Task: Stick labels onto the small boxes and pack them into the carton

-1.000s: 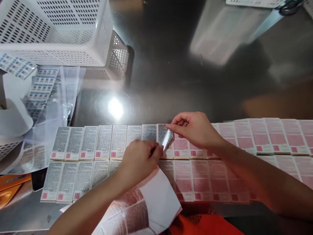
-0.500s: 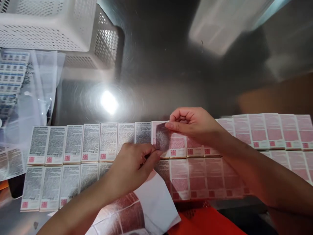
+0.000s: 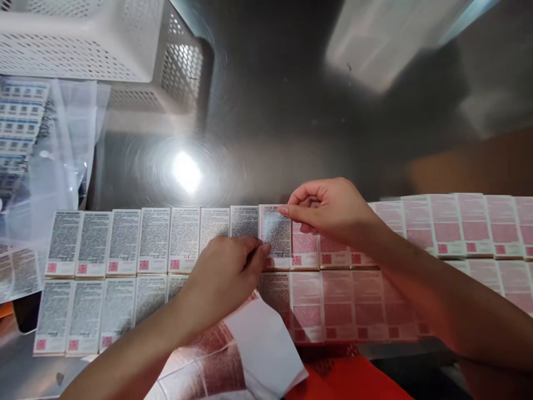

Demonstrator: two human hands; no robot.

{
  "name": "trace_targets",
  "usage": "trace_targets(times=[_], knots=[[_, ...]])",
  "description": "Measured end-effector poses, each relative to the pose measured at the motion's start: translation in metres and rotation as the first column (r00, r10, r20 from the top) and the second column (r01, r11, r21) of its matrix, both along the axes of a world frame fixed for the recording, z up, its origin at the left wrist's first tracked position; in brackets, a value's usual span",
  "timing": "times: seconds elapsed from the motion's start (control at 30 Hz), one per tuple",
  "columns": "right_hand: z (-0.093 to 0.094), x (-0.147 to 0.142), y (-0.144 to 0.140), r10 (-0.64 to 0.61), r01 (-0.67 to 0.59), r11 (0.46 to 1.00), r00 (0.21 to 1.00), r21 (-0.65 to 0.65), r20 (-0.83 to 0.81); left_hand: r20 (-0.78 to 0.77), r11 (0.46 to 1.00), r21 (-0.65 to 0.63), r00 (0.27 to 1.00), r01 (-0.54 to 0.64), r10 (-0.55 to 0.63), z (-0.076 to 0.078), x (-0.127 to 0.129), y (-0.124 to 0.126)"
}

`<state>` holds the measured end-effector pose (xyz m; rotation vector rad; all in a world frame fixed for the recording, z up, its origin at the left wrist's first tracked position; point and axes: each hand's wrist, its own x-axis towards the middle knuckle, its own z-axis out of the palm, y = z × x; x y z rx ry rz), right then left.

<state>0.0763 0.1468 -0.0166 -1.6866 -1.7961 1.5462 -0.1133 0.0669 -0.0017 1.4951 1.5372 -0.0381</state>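
I pinch the printed label (image 3: 275, 236) between left hand (image 3: 222, 278) and right hand (image 3: 331, 211) fingers, over a box (image 3: 275, 264) below my fingertips; I'd align edges, then smooth outward.

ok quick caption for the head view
Both hands, left hand and right hand, press a label onto a box.
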Motion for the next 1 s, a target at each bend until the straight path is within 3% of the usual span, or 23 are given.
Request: trace_targets(times=[0.47, 1.0], knots=[[0.0000, -0.0031, -0.0003, 0.032, -0.036, 0.998, 0.996, 0.050, 0.085, 0.030, 0.995, -0.081, 0.998, -0.055, 0.057, -0.0084, -0.0036, 0.0025], [0.0000, -0.0038, -0.0016, 0.037, -0.051, 0.991, 0.992, 0.125, 0.118, 0.010, 0.989, -0.135, 0.998, -0.067, 0.069, -0.0071, -0.0031, 0.0081]])
